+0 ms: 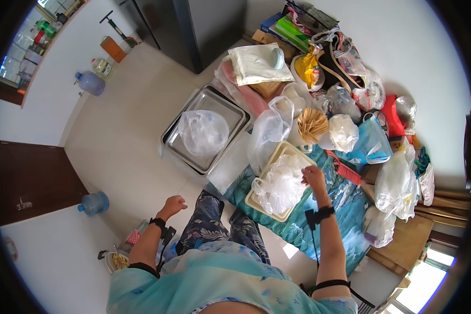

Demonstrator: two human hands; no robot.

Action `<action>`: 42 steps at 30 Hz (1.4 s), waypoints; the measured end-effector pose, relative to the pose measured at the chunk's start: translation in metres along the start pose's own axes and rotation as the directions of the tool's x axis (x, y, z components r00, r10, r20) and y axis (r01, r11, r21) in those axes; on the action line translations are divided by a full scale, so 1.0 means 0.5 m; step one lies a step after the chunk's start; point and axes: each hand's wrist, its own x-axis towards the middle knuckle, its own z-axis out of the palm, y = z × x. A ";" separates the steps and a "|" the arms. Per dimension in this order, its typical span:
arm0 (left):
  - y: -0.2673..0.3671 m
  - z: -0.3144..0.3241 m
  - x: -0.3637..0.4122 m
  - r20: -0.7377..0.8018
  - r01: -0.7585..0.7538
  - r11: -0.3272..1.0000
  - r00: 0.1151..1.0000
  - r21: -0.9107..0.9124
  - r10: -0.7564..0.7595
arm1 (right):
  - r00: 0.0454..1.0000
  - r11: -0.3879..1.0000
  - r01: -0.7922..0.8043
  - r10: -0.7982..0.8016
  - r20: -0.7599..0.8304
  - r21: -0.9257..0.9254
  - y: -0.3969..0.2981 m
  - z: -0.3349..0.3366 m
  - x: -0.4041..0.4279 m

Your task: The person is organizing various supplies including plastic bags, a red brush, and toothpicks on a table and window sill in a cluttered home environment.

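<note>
Crumpled translucent plastic bags (280, 184) fill a cream plastic tray (254, 201) on a table with a teal patterned cover. My right hand (313, 178) is at the right edge of these bags, its fingers curled; whether it grips the plastic cannot be told. Away from the table, over the floor, my left hand (175, 205) hangs with fingers loosely curled and nothing visible in it. A bundled clear plastic bag (204, 132) lies in a metal tray (236, 114). Between the two trays a clear plastic bag (263, 135) stands loosely.
Behind the trays are a bundle of thin wooden sticks (312, 125), a red brush (347, 172), a blue bag (371, 143) and several filled plastic bags (394, 186). A dark refrigerator (196, 31) stands beyond. Water bottles (94, 203) stand on the floor at left.
</note>
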 end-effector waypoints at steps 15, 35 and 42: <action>-0.175 -0.192 0.031 -0.092 0.286 0.915 0.942 -0.284 -0.323 | 0.994 0.982 -0.085 0.072 -0.085 -0.168 -0.342 0.150 0.361; -0.135 -0.208 0.043 0.083 0.431 0.725 0.882 -0.538 -0.463 | 0.955 0.937 0.039 -0.138 -0.264 -0.347 -0.530 0.159 0.604; -0.134 -0.211 0.030 0.124 0.469 0.671 0.860 -0.575 -0.495 | 0.911 0.920 0.138 -0.263 -0.317 -0.368 -0.547 0.168 0.701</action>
